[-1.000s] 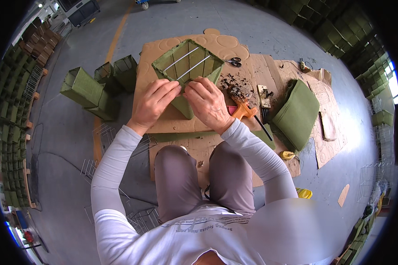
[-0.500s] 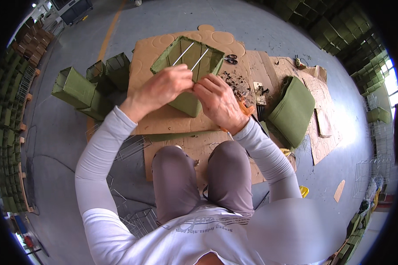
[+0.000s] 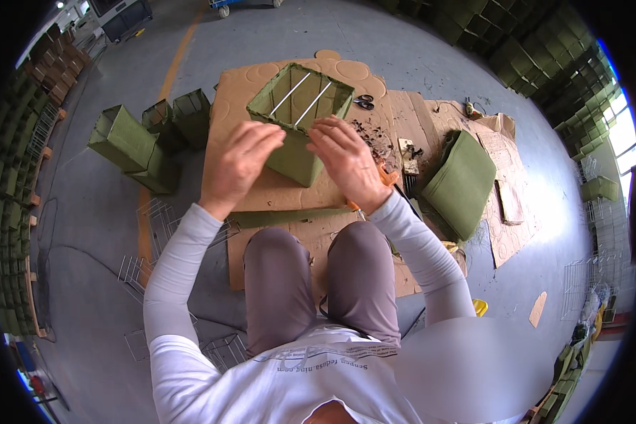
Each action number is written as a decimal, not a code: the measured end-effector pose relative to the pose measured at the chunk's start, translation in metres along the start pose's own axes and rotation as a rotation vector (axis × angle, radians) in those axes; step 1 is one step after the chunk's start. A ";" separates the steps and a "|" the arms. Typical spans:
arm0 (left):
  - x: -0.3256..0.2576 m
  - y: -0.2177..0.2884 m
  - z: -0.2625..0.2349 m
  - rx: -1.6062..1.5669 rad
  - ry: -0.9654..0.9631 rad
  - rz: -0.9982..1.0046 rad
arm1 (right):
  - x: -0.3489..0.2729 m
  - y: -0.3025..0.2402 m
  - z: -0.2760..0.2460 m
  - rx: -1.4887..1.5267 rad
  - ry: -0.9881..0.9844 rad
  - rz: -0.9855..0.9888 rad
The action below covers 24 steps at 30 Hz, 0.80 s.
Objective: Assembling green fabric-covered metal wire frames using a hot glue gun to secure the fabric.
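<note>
A green fabric box [image 3: 293, 159] with an open top stands on a cardboard sheet, and two pale metal rods [image 3: 312, 103] run across its opening. Just left of its near rim is my left hand [image 3: 242, 161], its fingers bent and pressed together. My right hand [image 3: 348, 161] is at the rim's near right side, fingers curled toward the thumb. A gap separates the two hands. Whatever the fingertips may pinch is too small or hidden to make out.
Black-handled scissors [image 3: 364, 102], scattered dark bits [image 3: 374, 138] and an orange-handled tool [image 3: 386, 174] lie to the right. Beyond sits a folded green fabric piece [image 3: 463, 185]. More green boxes [image 3: 124, 138] stand at left, with wire frames [image 3: 159, 222] on the floor.
My hands were together at the box's near rim and have now moved apart, the left one leftward and the right one slightly rightward. A blue wheeled cart shows more at the top.
</note>
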<state>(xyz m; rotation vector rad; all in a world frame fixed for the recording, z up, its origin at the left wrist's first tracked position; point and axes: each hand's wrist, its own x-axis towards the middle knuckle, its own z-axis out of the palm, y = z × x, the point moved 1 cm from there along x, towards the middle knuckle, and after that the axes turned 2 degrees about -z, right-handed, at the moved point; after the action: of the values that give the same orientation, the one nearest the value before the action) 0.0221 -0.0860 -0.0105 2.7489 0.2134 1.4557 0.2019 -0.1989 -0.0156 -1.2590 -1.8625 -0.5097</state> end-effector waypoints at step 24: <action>0.025 0.026 0.008 -0.076 -0.058 -0.025 | -0.012 0.028 -0.038 0.092 -0.018 0.065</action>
<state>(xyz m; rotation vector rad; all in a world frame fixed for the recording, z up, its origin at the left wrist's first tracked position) 0.0451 -0.1079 0.0077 2.7133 0.1869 1.3477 0.2445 -0.2212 -0.0061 -1.2617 -1.8324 -0.3755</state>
